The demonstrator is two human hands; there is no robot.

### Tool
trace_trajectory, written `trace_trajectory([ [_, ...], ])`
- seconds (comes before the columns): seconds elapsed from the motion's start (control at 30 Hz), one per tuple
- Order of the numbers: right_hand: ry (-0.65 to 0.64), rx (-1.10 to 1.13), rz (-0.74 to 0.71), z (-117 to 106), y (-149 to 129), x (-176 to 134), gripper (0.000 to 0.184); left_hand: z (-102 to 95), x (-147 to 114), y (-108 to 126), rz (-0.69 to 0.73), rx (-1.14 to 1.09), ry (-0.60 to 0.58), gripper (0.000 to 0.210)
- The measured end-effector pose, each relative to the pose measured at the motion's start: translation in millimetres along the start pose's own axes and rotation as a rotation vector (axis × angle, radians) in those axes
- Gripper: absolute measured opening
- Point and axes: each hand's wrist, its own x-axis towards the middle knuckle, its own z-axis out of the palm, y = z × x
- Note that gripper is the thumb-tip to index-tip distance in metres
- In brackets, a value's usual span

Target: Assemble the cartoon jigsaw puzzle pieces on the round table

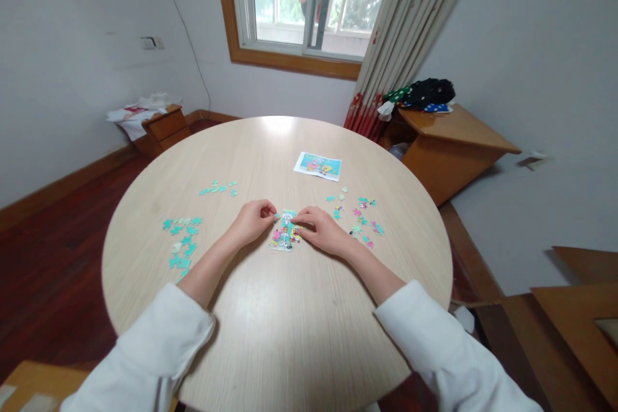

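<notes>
A partly joined jigsaw puzzle (pixel 284 238) with teal, pink and yellow printing lies flat near the middle of the round table (pixel 270 322). At its upper left edge, my left hand (pixel 255 220) pinches a small teal puzzle piece (pixel 277 216) between thumb and fingertips. My right hand (pixel 318 228) rests over the puzzle's right side, its fingers stretched out and apart, the fingertips touching the joined pieces. Part of the puzzle's right edge is hidden under those fingers.
Loose puzzle pieces (pixel 183 241) lie at the left, more pieces (pixel 219 188) at the upper left, and colourful pieces (pixel 362 225) at the right. A printed picture sheet (pixel 318 167) lies farther back. Wooden cabinets (pixel 449 148) stand beyond the table's right edge.
</notes>
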Motion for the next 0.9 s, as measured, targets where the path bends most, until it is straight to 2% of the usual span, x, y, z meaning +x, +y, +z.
trace_trajectory([
  [0.2,-0.005,0.016,0.007,-5,-6,0,0.02,-0.2,0,2,-0.045,-0.056,0.071,0.009],
  [0.9,0.003,-0.012,-0.018,-1,-1,-6,0.022,10.4,-9,9,-0.063,0.041,0.098,0.011],
])
